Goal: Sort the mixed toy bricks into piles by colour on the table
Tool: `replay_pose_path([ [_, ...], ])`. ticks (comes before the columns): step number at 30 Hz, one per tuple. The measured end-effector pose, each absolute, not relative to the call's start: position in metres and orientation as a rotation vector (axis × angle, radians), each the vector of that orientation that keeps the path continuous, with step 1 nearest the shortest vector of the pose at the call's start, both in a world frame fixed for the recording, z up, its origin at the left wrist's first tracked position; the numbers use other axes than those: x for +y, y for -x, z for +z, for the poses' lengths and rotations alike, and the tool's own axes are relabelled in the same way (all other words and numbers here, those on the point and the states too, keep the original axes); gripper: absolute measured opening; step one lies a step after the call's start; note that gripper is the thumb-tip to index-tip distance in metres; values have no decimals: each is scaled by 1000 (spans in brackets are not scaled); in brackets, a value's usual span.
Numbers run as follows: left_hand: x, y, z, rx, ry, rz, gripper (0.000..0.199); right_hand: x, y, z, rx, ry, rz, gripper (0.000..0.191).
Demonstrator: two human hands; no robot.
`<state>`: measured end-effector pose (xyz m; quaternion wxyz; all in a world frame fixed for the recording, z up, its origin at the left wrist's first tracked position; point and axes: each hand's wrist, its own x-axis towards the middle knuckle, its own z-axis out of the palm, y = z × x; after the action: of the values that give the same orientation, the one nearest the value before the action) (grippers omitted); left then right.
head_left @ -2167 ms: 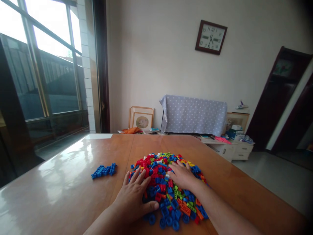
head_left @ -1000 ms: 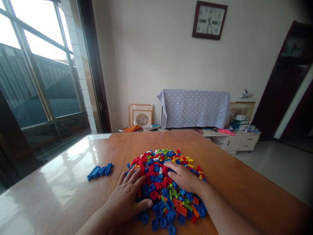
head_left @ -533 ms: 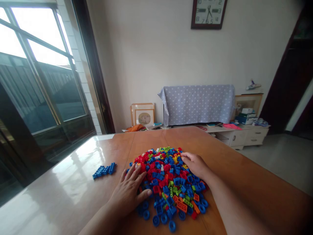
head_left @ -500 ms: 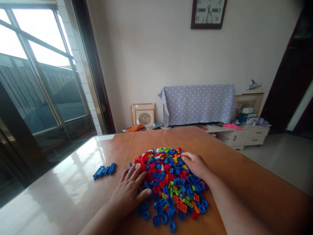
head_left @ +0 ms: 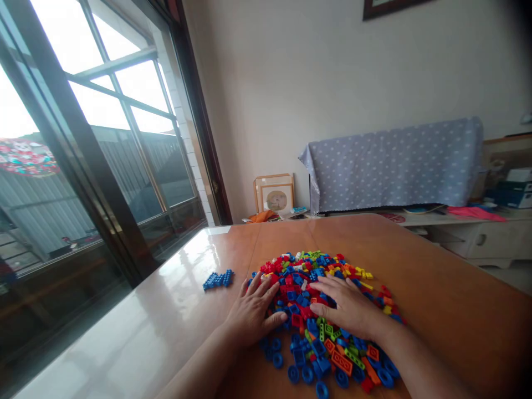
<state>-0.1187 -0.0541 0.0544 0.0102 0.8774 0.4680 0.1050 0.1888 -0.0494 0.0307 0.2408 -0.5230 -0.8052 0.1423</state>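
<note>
A wide heap of toy building bricks [head_left: 297, 307] in red, blue, green, orange and yellow lies on the brown table [head_left: 432, 288]. My left hand [head_left: 255, 310] rests palm down on the heap's left edge, fingers spread. Over its right half lies my right hand [head_left: 349, 305], also palm down with fingers apart, covering some bricks. Neither hand shows anything gripped. Left of the heap sits a joined blue brick piece [head_left: 218, 280], apart from my hands. Several blue rings [head_left: 307, 374] lie at the near edge.
Behind the table, a polka-dot cloth [head_left: 390, 166] hangs over something on a white cabinet [head_left: 490, 241]. Framed pictures [head_left: 276, 197] lean against the wall. A large glass window [head_left: 141, 133] is on the left.
My right hand has moved from the heap's far right edge onto its middle right. More bricks show spread on the right side. The camera view has turned left.
</note>
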Motion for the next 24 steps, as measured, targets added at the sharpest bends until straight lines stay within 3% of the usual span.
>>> replay_pose_path([
  [4, -61, 114, 59, 1447, -2718, 312, 72, -46, -188, 23, -2168, 1529, 323, 55],
  [11, -67, 114, 57, 1416, -2750, 354, 57, -30, -199, 19, -2069, 1590, 177, 37],
  [17, -65, 115, 66, 1289, -2784, 361, 53, -27, -201, 18, -1974, 1490, 167, 44],
  [20, -63, 106, 73, 1301, -2786, 426, 55, -26, -200, 19, -1927, 1463, 142, 42],
  [24, -62, 81, 81, 1259, -2763, 514, 44, -26, -202, 22, -1877, 1453, 111, 37],
])
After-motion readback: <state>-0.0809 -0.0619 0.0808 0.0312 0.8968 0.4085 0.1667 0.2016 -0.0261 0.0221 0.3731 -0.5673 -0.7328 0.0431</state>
